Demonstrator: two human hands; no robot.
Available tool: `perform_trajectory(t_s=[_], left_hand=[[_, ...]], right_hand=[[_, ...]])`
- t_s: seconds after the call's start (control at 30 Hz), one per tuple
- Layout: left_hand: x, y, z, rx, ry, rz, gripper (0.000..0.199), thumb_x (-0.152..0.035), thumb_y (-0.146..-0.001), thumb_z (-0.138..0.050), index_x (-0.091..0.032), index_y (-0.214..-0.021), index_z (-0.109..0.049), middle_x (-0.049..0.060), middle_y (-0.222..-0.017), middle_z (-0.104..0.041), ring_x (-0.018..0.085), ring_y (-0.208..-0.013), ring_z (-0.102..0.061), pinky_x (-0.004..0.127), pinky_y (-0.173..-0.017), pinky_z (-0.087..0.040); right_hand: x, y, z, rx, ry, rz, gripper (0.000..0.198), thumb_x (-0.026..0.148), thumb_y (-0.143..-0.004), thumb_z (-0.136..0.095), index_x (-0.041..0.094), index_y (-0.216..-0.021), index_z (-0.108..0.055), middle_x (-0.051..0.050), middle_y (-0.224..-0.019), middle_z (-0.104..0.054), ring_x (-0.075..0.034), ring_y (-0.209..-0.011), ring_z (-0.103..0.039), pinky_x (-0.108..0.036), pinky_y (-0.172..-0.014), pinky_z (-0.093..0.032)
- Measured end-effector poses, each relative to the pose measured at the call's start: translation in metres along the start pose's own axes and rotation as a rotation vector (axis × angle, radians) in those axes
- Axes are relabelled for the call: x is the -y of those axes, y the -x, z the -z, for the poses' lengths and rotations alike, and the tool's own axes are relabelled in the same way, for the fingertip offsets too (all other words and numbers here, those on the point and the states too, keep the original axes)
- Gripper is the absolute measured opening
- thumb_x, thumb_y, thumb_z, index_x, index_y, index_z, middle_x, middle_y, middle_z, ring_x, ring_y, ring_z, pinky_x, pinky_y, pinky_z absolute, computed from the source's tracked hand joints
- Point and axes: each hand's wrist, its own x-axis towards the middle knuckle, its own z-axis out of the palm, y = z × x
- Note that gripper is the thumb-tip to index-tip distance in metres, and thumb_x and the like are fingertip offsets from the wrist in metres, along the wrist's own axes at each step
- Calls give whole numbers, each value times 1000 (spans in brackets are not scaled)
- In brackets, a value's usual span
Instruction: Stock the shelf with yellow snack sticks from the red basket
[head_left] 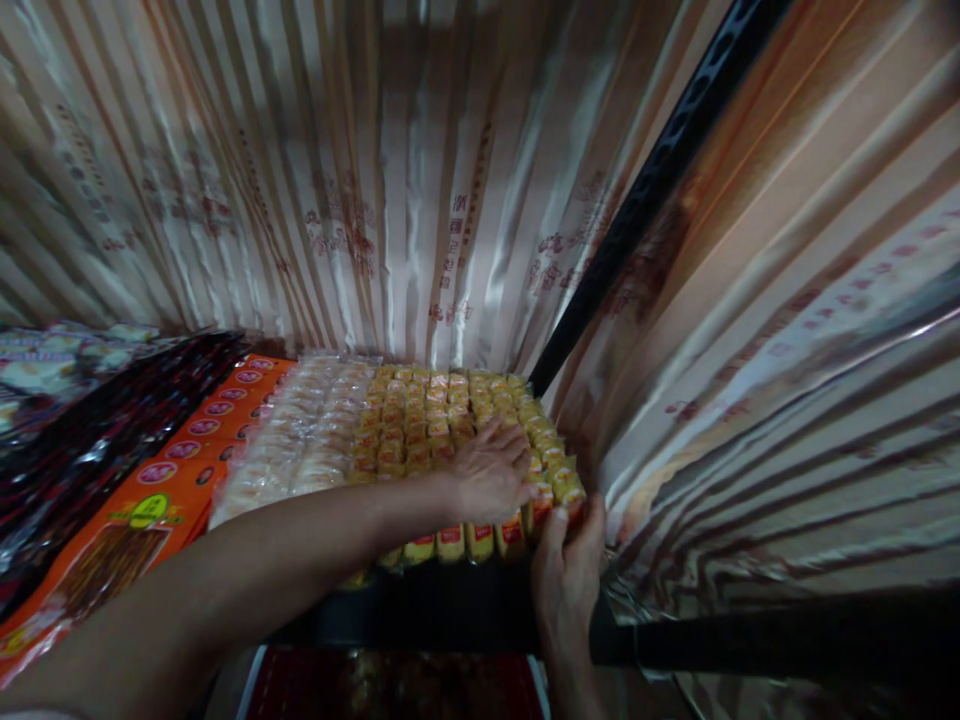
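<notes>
Rows of small yellow wrapped snack packets (pixel 416 410) with red and white labels stand tightly packed on a dark shelf (pixel 450 605). Across their tops lies my left hand (pixel 495 470), palm down, fingers stretched toward the back right. It appears to touch the packets and covers some of them. At the front right corner is my right hand (pixel 570 560), its thumb and fingers apart against the end packets (pixel 566 480). Its fingertips are partly hidden at the side. Neither hand visibly grips a packet.
Left of the yellow packets are clear-wrapped pale packets (pixel 304 425), orange snack bags (pixel 191 440) and dark shiny packs (pixel 97 430). Pleated printed curtain (pixel 420 200) hangs behind. A black post (pixel 637 210) rises at the back right corner. Below sits a white-rimmed red box (pixel 255 685).
</notes>
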Motion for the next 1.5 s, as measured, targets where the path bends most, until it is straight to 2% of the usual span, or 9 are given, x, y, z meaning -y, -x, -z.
perform_trajectory(t_s=[0.2, 0.33, 0.5, 0.63, 0.87, 1.03, 1.13, 1.33, 1.5], left_hand=[[-11, 18, -12, -91, -104, -103, 52, -41, -93, -35, -5, -128, -47, 15, -138, -45, 24, -133, -32, 40, -113, -9], [-16, 31, -15, -128, -156, -139, 48, -39, -92, -35, -7, -125, -50, 13, -137, -46, 23, -131, -35, 38, -113, -11], [-23, 39, -11, -174, -165, -199, 47, -29, -93, -33, -3, -130, -45, 15, -136, -46, 25, -131, -35, 39, -113, -14], [-32, 48, -7, -178, -195, -254, 45, -21, -92, -31, -1, -131, -42, 15, -135, -47, 25, -129, -38, 37, -113, -17], [-31, 56, -20, -230, -221, -290, 41, -21, -91, -32, -4, -124, -49, 14, -130, -52, 24, -125, -43, 37, -113, -20], [-25, 54, -24, -220, -195, -243, 46, -21, -92, -29, -2, -133, -38, 13, -138, -44, 23, -132, -34, 36, -114, -17], [-23, 54, -27, -204, -161, -218, 46, -20, -92, -31, -1, -134, -37, 15, -140, -41, 24, -134, -30, 36, -114, -16], [-20, 59, -35, -222, -153, -227, 47, -21, -90, -37, 1, -131, -39, 19, -137, -44, 26, -131, -36, 41, -113, -16], [-21, 58, -36, -233, -173, -219, 47, -23, -89, -39, 3, -130, -40, 20, -136, -44, 28, -130, -36, 43, -113, -16]], right_hand=[[-5, -6, 0, 18, 79, 56, 79, 60, -85, -23, -1, -131, -44, -25, -121, -55, -35, -112, -51, -48, -94, -38], [-3, -9, -1, 19, 101, 46, 76, 60, -84, -27, 3, -130, -47, -23, -115, -60, -32, -101, -57, -45, -86, -43], [-9, -13, -1, 64, 114, 29, 73, 57, -83, -29, 5, -130, -47, -21, -120, -58, -32, -107, -55, -44, -87, -43], [-13, -15, 1, 147, 103, -82, 74, 61, -80, -32, 12, -134, -44, -16, -122, -58, -31, -107, -56, -43, -84, -45], [-9, -18, -2, 163, 4, -165, 79, 65, -73, -39, 12, -131, -47, -17, -123, -57, -32, -110, -54, -44, -90, -42], [-9, -20, -6, 221, 43, -142, 80, 63, -77, -33, 11, -137, -39, -18, -126, -55, -32, -112, -53, -45, -90, -42], [-10, -18, -8, 232, 61, -113, 79, 62, -80, -30, 10, -139, -36, -18, -125, -56, -31, -111, -54, -44, -90, -43], [-10, -12, -12, 240, 56, -115, 75, 61, -81, -29, 13, -138, -38, -15, -127, -56, -29, -112, -55, -42, -91, -43], [-9, -12, -10, 242, -79, -74, 73, 61, -80, -32, 12, -133, -45, -15, -135, -48, -27, -122, -46, -44, -102, -33]])
